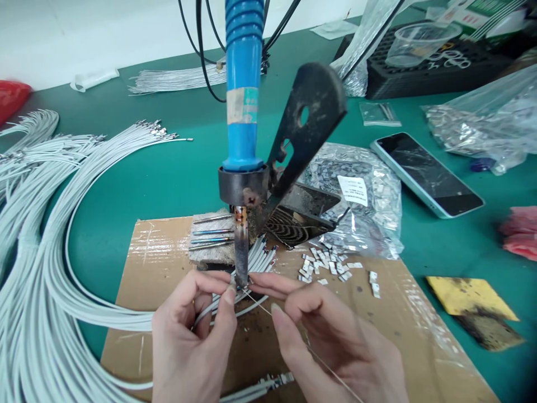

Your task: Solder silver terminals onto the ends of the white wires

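A blue-handled soldering iron (244, 140) stands upright in a black metal holder (306, 112), tip pointing down. Just left of the tip, my left hand (193, 336) pinches the end of a white cable (202, 318) between thumb and forefinger. On the other side is my right hand (339, 336), its fingers bent around a thin solder wire (262, 308) whose end reaches the tip. The right index and middle fingertips also come close to the tip; whether they touch the cable end is hidden. Behind the tip lies a bunch of white cables (262, 258).
Cardboard (159, 246) covers the green table under my hands. Small metal tabs (329, 262) lie right of the iron, before a plastic bag (356, 207). A phone (428, 173) and a burnt yellow sponge (474, 299) lie further right. Long white cable bundles (46, 280) fill the left.
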Motion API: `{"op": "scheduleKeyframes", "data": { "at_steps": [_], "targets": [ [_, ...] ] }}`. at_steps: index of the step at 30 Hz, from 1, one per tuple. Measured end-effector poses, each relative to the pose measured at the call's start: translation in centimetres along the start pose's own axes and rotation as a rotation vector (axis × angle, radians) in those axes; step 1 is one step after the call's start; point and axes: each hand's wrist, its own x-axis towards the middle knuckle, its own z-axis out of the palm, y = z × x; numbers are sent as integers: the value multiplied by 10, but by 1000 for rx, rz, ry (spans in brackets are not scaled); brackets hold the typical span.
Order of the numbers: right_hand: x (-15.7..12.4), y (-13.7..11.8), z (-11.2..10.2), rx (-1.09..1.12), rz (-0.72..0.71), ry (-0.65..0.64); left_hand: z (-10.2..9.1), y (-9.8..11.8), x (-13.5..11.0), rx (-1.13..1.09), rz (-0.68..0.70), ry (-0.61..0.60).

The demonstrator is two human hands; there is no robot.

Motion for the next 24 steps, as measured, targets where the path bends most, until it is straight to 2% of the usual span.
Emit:
{"op": "scheduleKeyframes", "data": {
  "at_steps": [4, 11, 24],
  "targets": [
    [0, -1, -2, -24, -7, -4, 2, 3, -2, -25, 5, 80],
    [4, 1, -11, -70, -59, -114, 3, 5, -3, -58, 3, 53],
    [1, -5, -1, 1, -10, 8, 2, 6, -3, -35, 2, 57]
  ]
}}
